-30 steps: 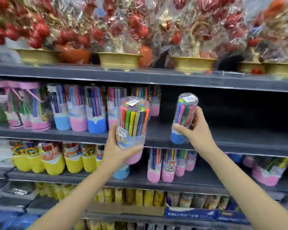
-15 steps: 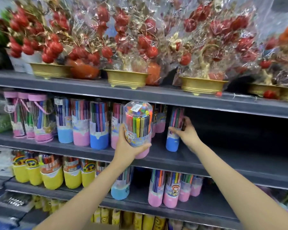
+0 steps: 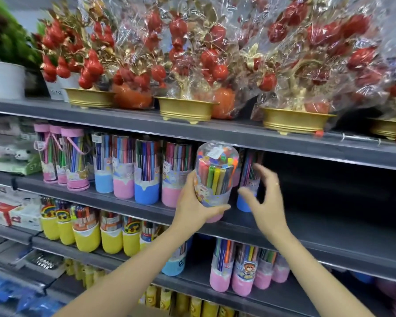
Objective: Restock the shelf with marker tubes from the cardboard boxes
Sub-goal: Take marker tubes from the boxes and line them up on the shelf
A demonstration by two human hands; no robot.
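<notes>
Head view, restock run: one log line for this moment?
left hand: grips pink-base marker tube, off shelf | right hand: open, empty, beside blue-base tube standing on middle shelf | next: likely shelve held tube

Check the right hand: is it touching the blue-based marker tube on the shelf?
Apart. The head view shows the right hand open in front of the blue-based marker tube, fingers spread, gripping nothing.

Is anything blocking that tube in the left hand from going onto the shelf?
Only partly. The left hand holds the marker tube in front of the row; a blue-based tube stands right behind it, and the right hand hovers beside. The shelf to the right is bare.
</notes>
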